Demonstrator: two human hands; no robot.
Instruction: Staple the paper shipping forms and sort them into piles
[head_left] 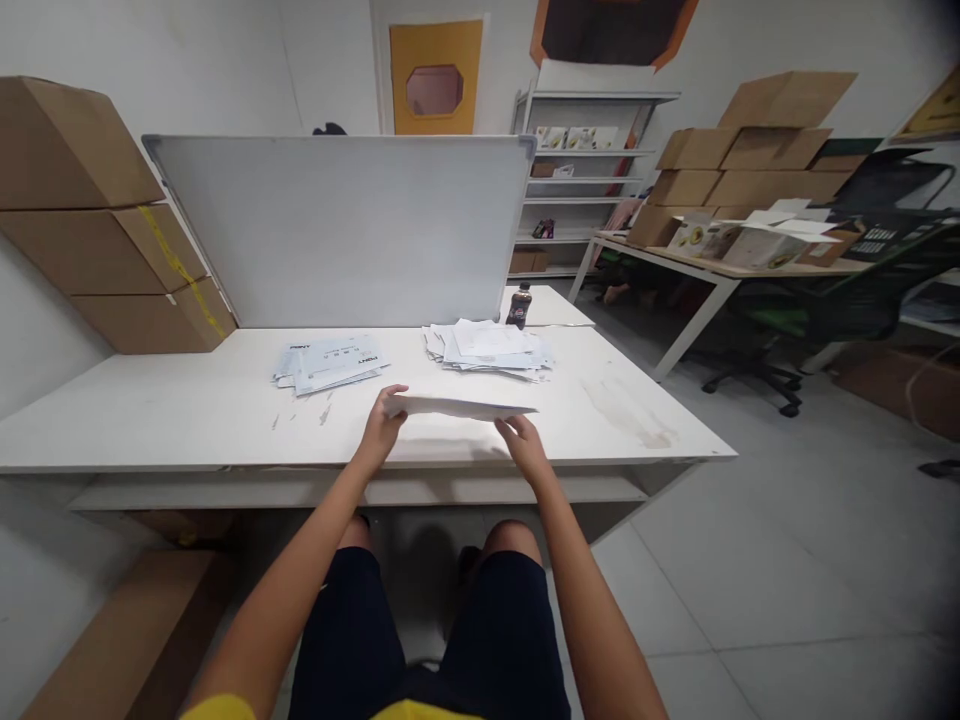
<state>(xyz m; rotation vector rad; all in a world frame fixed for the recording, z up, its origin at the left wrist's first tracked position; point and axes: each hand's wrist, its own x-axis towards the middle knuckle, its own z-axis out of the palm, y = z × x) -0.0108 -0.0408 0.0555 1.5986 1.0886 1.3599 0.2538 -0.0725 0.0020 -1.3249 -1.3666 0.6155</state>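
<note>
A thin, pale flat item [457, 407], perhaps an envelope or some paper, is held nearly edge-on above the front of the white desk [180, 420]. My left hand [385, 425] grips its left end, thumb on the near side. At its lower right edge, my right hand [523, 440] pinches it between thumb and fingers. Beyond my left hand lies a loose pile of printed light-blue envelopes [334, 362]. A second pile of papers and envelopes [491, 347] rests further back, beyond my right hand.
A whiteboard [337, 230] stands along the desk's back edge. Stacked cartons [142, 325] are at the left. A dark bottle [518, 305] stands behind the right pile. More boxes [765, 150] and an office chair [780, 365] are at the right.
</note>
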